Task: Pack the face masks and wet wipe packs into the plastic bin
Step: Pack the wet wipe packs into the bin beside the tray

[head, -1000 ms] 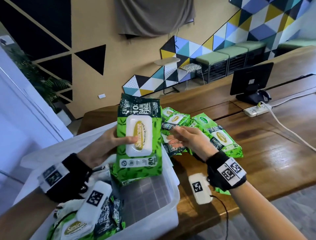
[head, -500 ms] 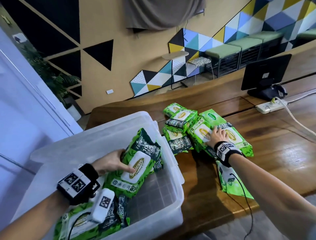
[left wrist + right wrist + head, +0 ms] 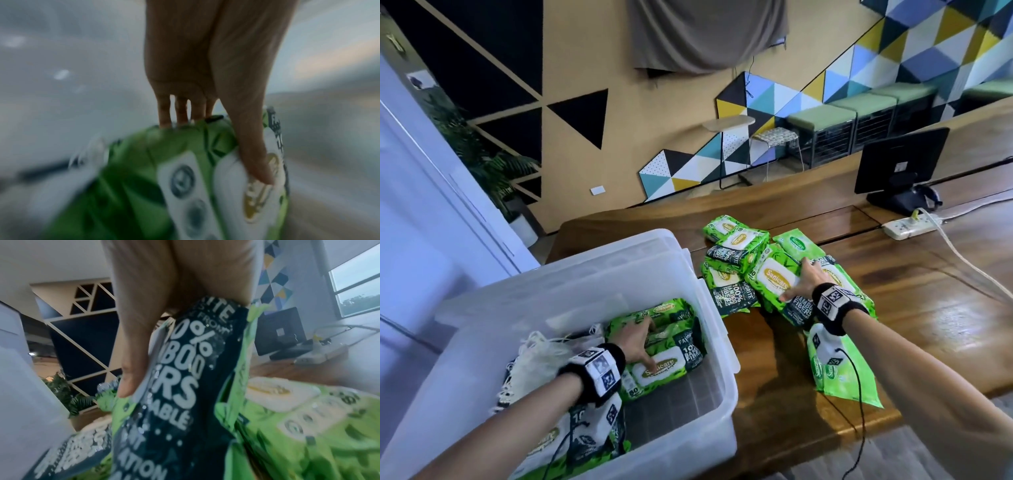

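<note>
My left hand (image 3: 643,339) is inside the clear plastic bin (image 3: 722,325). It grips a green wet wipe pack (image 3: 659,368) that lies on the bin floor, thumb on the white lid and fingers (image 3: 174,113) over the far edge. More packs lie beside and below it, and white face masks (image 3: 541,356) with strings sit at the bin's left. On the wooden table (image 3: 893,325), my right hand (image 3: 796,279) grips another green pack (image 3: 774,277) in the pile (image 3: 736,246). Its thumb (image 3: 131,369) lies on the pack's front (image 3: 185,386); the fingers are hidden behind.
A flat green pack (image 3: 842,377) lies near the table's front edge under my right forearm. A black monitor (image 3: 900,161) and a white power strip (image 3: 907,228) with its cable stand at the back right. A white wall stands left of the bin.
My left hand brought its pack down from above the bin to the bin floor. My right hand reached onto the pile and took hold of a pack.
</note>
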A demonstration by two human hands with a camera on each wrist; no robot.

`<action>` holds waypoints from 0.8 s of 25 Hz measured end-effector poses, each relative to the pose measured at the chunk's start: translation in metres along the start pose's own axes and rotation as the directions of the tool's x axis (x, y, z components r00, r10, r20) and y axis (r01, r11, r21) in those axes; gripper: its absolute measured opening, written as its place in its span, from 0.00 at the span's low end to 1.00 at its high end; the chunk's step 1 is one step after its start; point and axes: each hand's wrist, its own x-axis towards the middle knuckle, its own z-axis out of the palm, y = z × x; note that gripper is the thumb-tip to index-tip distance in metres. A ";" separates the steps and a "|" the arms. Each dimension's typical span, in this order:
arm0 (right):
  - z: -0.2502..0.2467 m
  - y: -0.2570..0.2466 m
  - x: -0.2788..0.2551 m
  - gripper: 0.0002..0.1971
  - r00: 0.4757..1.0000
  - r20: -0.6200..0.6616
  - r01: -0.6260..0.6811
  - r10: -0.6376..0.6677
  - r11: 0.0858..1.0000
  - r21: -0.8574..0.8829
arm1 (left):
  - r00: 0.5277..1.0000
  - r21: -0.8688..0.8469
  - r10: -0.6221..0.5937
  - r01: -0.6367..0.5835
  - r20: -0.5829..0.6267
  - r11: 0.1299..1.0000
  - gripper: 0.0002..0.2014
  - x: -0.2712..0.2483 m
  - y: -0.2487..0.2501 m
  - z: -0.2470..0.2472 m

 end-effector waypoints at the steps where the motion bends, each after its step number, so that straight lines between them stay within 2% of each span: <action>1: -0.007 -0.004 -0.006 0.54 0.999 0.004 0.033 -0.033 0.999 -0.017 | 1.000 0.135 0.009 -0.008 -0.006 0.991 0.44 -0.003 0.001 0.002; 3: -0.023 -0.012 -0.021 0.53 0.995 -0.006 0.097 -0.098 0.994 -0.041 | 0.996 0.344 0.033 -0.003 -0.083 0.939 0.44 -0.008 0.002 0.000; 5: -0.042 -0.020 -0.036 0.54 0.988 -0.037 0.151 -0.151 0.988 -0.012 | 0.987 0.411 0.015 0.053 -0.160 0.910 0.43 -0.012 0.001 -0.006; 6: -0.052 -0.024 -0.045 0.54 0.982 -0.052 0.183 -0.182 0.983 0.012 | 0.988 0.400 0.002 0.060 -0.152 0.915 0.41 -0.013 0.000 -0.006; 10: -0.085 -0.047 -0.085 0.55 0.935 -0.052 0.354 -0.351 0.931 0.090 | 1.000 0.188 0.018 -0.019 0.007 0.982 0.30 -0.007 -0.008 -0.004; 13: -0.095 -0.078 -0.117 0.51 0.882 -0.013 0.469 -0.471 0.874 0.123 | 0.998 0.025 0.052 -0.053 0.023 0.998 0.27 -0.007 -0.016 -0.006; 16: -0.100 -0.112 -0.139 0.53 0.809 0.052 0.582 -0.586 0.810 0.079 | 0.997 -0.166 0.056 -0.045 0.059 0.985 0.24 -0.019 -0.028 -0.022; 17: -0.102 -0.124 -0.146 0.54 0.774 0.081 0.625 -0.627 0.779 0.053 | 0.997 -0.259 0.072 -0.068 0.007 0.964 0.25 -0.029 -0.032 -0.037; 18: -0.103 -0.136 -0.152 0.55 0.729 0.108 0.679 -0.675 0.734 0.009 | 0.989 -0.334 0.092 -0.125 -0.112 0.934 0.24 -0.042 -0.034 -0.056; 19: -0.105 -0.148 -0.157 0.57 0.676 0.139 0.735 -0.723 0.676 -0.055 | 0.959 -0.375 0.077 -0.180 -0.274 0.909 0.21 -0.057 -0.033 -0.080; 20: -0.106 -0.160 -0.160 0.59 0.628 0.183 0.779 -0.757 0.612 -0.139 | 0.901 -0.414 0.063 -0.258 -0.430 0.873 0.17 -0.076 -0.027 -0.105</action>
